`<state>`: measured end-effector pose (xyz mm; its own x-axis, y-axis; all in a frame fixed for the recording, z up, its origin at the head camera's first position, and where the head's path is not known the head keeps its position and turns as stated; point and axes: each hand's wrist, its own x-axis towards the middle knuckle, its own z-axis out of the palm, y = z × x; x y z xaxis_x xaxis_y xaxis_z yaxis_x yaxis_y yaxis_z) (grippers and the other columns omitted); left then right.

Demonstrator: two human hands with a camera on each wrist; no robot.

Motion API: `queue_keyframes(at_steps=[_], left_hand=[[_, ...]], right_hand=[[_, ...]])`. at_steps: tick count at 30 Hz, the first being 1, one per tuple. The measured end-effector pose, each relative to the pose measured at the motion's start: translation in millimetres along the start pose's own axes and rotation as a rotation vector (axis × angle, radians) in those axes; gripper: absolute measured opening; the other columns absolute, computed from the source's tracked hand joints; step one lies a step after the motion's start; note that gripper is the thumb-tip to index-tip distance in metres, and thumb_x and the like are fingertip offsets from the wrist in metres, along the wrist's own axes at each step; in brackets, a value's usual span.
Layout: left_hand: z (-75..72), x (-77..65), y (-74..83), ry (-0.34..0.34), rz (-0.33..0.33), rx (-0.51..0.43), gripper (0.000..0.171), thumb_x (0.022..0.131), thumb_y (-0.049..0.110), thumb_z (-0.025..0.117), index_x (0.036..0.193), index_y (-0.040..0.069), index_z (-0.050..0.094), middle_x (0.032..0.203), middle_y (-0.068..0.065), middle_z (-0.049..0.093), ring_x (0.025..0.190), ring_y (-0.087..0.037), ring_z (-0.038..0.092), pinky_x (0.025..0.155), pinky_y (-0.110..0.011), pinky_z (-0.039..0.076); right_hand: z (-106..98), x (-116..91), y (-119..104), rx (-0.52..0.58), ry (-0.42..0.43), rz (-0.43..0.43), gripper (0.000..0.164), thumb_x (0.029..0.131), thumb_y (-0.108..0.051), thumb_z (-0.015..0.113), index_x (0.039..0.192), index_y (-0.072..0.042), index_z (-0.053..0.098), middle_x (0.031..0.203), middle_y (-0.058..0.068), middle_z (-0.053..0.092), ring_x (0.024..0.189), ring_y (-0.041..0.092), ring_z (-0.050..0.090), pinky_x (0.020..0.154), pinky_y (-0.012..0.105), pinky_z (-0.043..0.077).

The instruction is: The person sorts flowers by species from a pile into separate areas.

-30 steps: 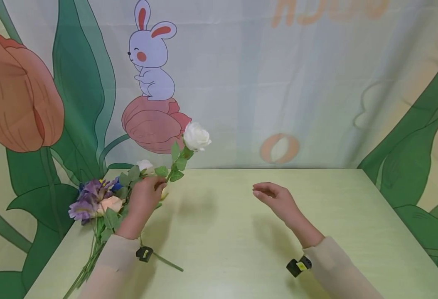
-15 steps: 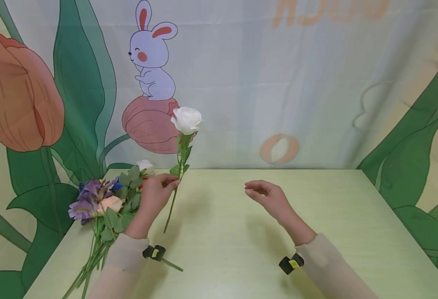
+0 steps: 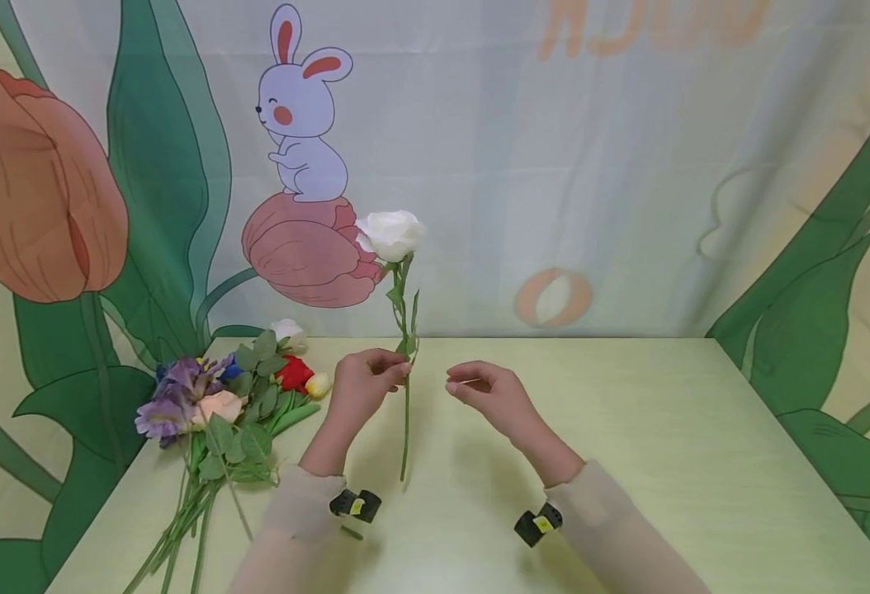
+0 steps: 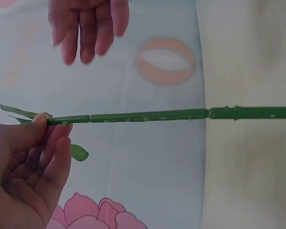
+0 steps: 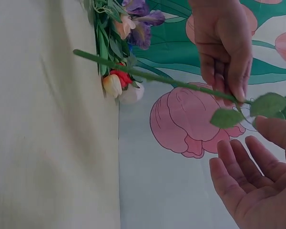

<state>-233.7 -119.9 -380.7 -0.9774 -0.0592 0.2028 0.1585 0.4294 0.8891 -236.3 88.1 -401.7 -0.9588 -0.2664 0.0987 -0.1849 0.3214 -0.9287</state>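
Pinching the green stem [image 3: 406,429] of a single white rose [image 3: 391,236], the left hand [image 3: 363,381] holds it upright at centre in the head view; the right hand [image 3: 496,396], nearby, holds nothing, fingers gently bent. Purple, peach, red and yellow flowers [image 3: 223,407] lie at lower left on the pale green table [image 3: 650,462]. From the left wrist, the stem runs across mid-frame. From the right wrist, the right hand, loosely spread at lower right, is near green leaves [image 5: 269,104].

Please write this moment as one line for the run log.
left grip: pinches white rose by stem, nearly upright | right grip: empty, beside rose | other flowers: on table, left side
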Motion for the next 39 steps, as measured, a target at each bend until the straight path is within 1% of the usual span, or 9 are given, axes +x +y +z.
queue_keyframes(at_steps=[4, 7, 10, 15, 25, 29, 33, 36, 39], left_hand=[[10.7, -0.7, 3.0, -0.029, -0.024, -0.033, 0.018, 0.090, 0.011, 0.071, 0.100, -0.002, 0.074, 0.088, -0.019, 0.075, 0.071, -0.020, 0.072, 0.069, -0.031, 0.061], [18.0, -0.6, 2.3, -0.046, -0.017, -0.037, 0.017, 0.089, 0.010, 0.071, 0.099, -0.003, 0.074, 0.087, -0.019, 0.075, 0.069, -0.019, 0.072, 0.066, -0.031, 0.061], [24.1, -0.6, 0.3, -0.060, -0.002, -0.046, 0.016, 0.089, 0.009, 0.071, 0.099, -0.004, 0.073, 0.088, -0.020, 0.075, 0.070, -0.024, 0.073, 0.065, -0.030, 0.061], [31.3, -1.0, -2.7, -0.075, 0.008, -0.077, 0.017, 0.090, 0.008, 0.070, 0.099, -0.005, 0.073, 0.089, -0.021, 0.074, 0.073, -0.030, 0.074, 0.063, -0.028, 0.061], [36.2, -0.5, -2.0, -0.087, -0.027, -0.093, 0.018, 0.089, 0.009, 0.071, 0.100, -0.004, 0.074, 0.091, -0.020, 0.075, 0.072, -0.030, 0.073, 0.062, -0.028, 0.061], [37.1, -0.5, -1.3, -0.102, -0.037, -0.096, 0.018, 0.090, 0.011, 0.071, 0.101, -0.004, 0.074, 0.093, -0.020, 0.075, 0.077, -0.035, 0.073, 0.064, -0.029, 0.061], [38.5, -0.6, -0.5, -0.099, -0.055, -0.119, 0.019, 0.090, 0.012, 0.071, 0.101, -0.002, 0.074, 0.095, -0.019, 0.075, 0.077, -0.029, 0.073, 0.066, -0.029, 0.061], [39.7, -0.7, -0.4, -0.102, -0.044, -0.123, 0.020, 0.090, 0.012, 0.071, 0.103, -0.002, 0.074, 0.097, -0.019, 0.075, 0.076, -0.021, 0.073, 0.068, -0.030, 0.061], [40.1, -1.3, -0.1, -0.113, -0.037, -0.112, 0.021, 0.091, 0.014, 0.070, 0.106, -0.001, 0.074, 0.098, -0.018, 0.075, 0.078, -0.019, 0.073, 0.070, -0.030, 0.061]], right_hand=[[8.9, 3.0, -0.9, 0.027, 0.000, 0.024, 0.028, 0.093, -0.019, 0.067, 0.118, -0.005, 0.068, 0.114, 0.014, 0.072, 0.101, 0.024, 0.070, 0.089, 0.036, 0.058], [14.4, 4.4, 0.2, 0.051, -0.006, 0.044, 0.027, 0.093, -0.016, 0.068, 0.116, -0.003, 0.068, 0.110, 0.015, 0.072, 0.095, 0.020, 0.070, 0.085, 0.034, 0.059], [19.0, 5.6, 2.6, 0.067, -0.009, 0.067, 0.025, 0.092, -0.014, 0.068, 0.114, -0.002, 0.069, 0.108, 0.015, 0.072, 0.090, 0.015, 0.069, 0.082, 0.033, 0.060], [23.9, 6.6, 4.7, 0.083, 0.011, 0.080, 0.021, 0.091, -0.011, 0.069, 0.109, 0.001, 0.069, 0.104, 0.016, 0.072, 0.085, 0.014, 0.069, 0.079, 0.034, 0.061], [27.4, 5.1, 7.0, 0.117, 0.060, 0.089, 0.016, 0.091, -0.008, 0.069, 0.104, 0.001, 0.070, 0.099, 0.016, 0.073, 0.079, 0.011, 0.068, 0.072, 0.032, 0.062], [27.2, 4.1, 8.9, 0.131, 0.079, 0.086, 0.014, 0.091, -0.007, 0.069, 0.102, 0.001, 0.070, 0.098, 0.016, 0.072, 0.078, 0.010, 0.067, 0.072, 0.032, 0.062], [26.0, 3.5, 7.4, 0.141, 0.084, 0.086, 0.012, 0.091, -0.005, 0.069, 0.101, 0.001, 0.069, 0.097, 0.016, 0.071, 0.078, 0.010, 0.066, 0.071, 0.033, 0.062], [24.1, 2.9, 5.7, 0.146, 0.078, 0.089, 0.013, 0.091, -0.005, 0.068, 0.102, 0.002, 0.068, 0.097, 0.015, 0.071, 0.078, 0.009, 0.066, 0.071, 0.033, 0.062], [20.8, 1.8, 4.2, 0.144, 0.068, 0.089, 0.014, 0.092, -0.005, 0.067, 0.103, 0.003, 0.067, 0.098, 0.015, 0.070, 0.078, 0.008, 0.065, 0.071, 0.033, 0.062]])
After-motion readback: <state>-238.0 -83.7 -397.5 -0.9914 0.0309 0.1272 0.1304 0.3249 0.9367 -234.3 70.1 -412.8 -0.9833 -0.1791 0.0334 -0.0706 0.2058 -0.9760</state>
